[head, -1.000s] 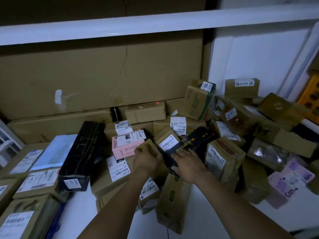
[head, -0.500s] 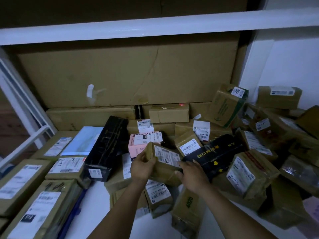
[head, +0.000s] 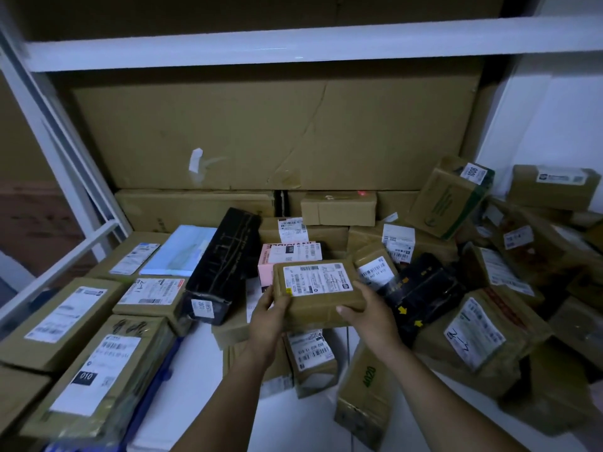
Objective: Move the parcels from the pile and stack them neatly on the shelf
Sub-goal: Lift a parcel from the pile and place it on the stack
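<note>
The light is dim and bluish. A white shelf beam (head: 293, 40) runs across the top, with a slanted white upright (head: 49, 125) at the far left and a white rail (head: 58, 265) below it. The white shelf board (head: 195, 386) shows in the near middle. A large creased cardboard sheet (head: 261, 132) stands along the far side. To the right is a plain white wall (head: 548, 119).

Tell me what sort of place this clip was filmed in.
Probably a courier depot or parcel storeroom. A parcel pile with barcoded shipping labels fills the right, flat-laid boxes line the left of white shelving, and the left hand and right hand grip one labelled parcel.
</note>
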